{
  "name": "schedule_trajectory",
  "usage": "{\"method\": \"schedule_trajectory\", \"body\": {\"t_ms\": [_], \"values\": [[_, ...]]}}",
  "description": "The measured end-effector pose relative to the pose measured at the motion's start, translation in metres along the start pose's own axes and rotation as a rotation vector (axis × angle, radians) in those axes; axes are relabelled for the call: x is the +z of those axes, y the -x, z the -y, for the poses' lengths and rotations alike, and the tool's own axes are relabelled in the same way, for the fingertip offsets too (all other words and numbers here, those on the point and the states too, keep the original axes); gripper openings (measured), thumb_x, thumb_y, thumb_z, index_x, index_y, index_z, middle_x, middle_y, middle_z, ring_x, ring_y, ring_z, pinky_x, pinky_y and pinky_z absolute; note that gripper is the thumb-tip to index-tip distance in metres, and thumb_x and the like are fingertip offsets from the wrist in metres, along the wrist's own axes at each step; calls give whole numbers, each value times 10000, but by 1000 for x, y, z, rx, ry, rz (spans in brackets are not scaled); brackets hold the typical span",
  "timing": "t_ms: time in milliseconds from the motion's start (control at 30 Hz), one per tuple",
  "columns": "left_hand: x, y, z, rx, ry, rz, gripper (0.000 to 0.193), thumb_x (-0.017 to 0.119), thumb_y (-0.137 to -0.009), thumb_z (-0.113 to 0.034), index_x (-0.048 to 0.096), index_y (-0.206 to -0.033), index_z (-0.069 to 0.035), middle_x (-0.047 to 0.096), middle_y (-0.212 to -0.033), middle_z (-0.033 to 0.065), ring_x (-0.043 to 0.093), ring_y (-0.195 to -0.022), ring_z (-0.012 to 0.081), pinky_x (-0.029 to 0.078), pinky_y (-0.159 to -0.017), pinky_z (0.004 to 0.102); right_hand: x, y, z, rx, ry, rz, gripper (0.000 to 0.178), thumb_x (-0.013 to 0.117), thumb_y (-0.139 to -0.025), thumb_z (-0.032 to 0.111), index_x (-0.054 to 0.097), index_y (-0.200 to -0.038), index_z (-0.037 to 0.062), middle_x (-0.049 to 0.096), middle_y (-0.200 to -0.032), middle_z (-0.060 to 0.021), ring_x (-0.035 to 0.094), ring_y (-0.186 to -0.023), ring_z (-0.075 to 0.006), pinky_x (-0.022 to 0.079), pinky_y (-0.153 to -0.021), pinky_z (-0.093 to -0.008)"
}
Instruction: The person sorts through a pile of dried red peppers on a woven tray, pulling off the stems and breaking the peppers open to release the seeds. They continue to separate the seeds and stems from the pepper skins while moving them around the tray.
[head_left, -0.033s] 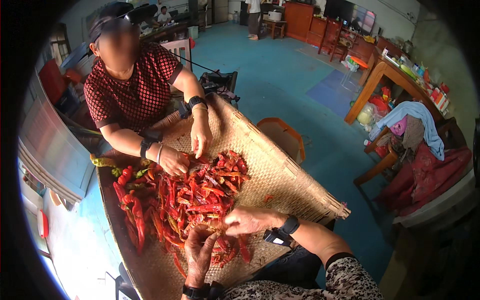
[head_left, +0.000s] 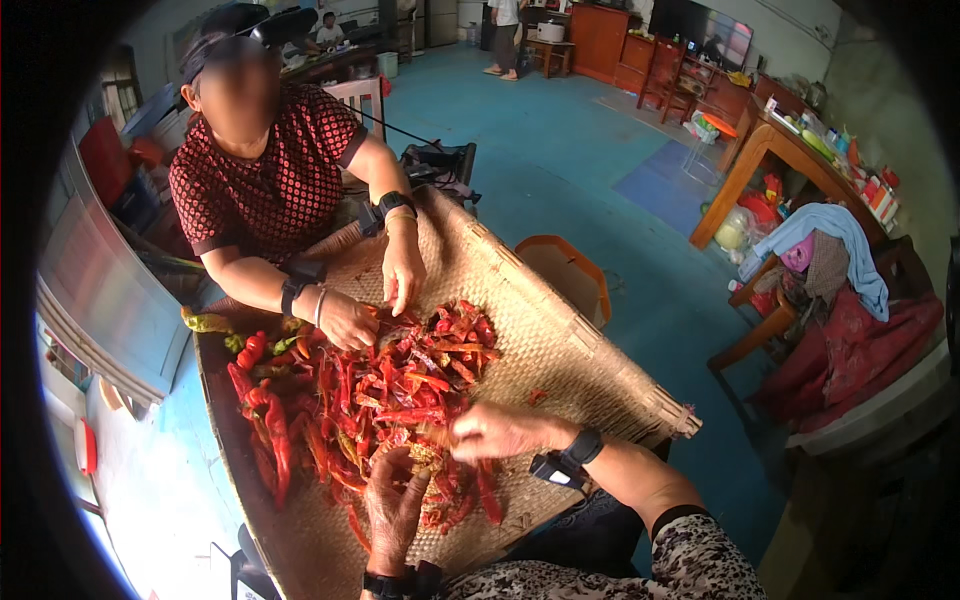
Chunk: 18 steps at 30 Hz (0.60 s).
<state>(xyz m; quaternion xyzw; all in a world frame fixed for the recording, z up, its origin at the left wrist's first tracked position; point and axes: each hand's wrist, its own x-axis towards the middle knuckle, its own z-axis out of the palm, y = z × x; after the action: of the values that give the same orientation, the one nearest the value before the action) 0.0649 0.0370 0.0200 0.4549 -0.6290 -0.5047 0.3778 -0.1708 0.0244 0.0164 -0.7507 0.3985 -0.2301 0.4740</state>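
A heap of red chili peppers lies spread over a big woven mat, filling its middle and the side toward 9 o'clock. The left hand reaches in from 6 o'clock, fingers curled down into the near edge of the heap, touching the peppers; whether it grips one I cannot tell. The right hand comes in from 4 o'clock and lies over the peppers with its fingers loosely bent, pinching at something small that is too blurred to name. A black band sits on that wrist.

Across the mat, at 11 o'clock, another person in a dotted red shirt has both hands in the far edge of the heap, crowding it from the other side. A few green peppers lie at 9 o'clock on the rim. Just beyond the mat at 1 o'clock stands an orange stool on the blue floor. A wooden desk with bottles stands well apart at 2 o'clock, with a heap of clothes below it.
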Motion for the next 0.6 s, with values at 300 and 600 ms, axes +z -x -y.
{"method": "schedule_trajectory", "body": {"t_ms": [300,600], "values": [[-58,14,19,161,-1018,-111,679,812,-606,-178,503,-1194,-40,470,-1195,162,461,-1061,367,426,-877,468,-70,32,-5,-151,-1211,-1059,475,653,-850,412,550,-1153,60,618,-848,-29,514,-641,-64,445,-525,-197],[-38,-2,36,309,-748,2,138,576,-707,19,595,-829,-42,558,-830,146,567,-775,347,485,-648,444,-16,0,8,142,-245,-327,368,573,-920,317,565,-1185,61,655,-863,-41,575,-661,-74,497,-549,-201]]}}
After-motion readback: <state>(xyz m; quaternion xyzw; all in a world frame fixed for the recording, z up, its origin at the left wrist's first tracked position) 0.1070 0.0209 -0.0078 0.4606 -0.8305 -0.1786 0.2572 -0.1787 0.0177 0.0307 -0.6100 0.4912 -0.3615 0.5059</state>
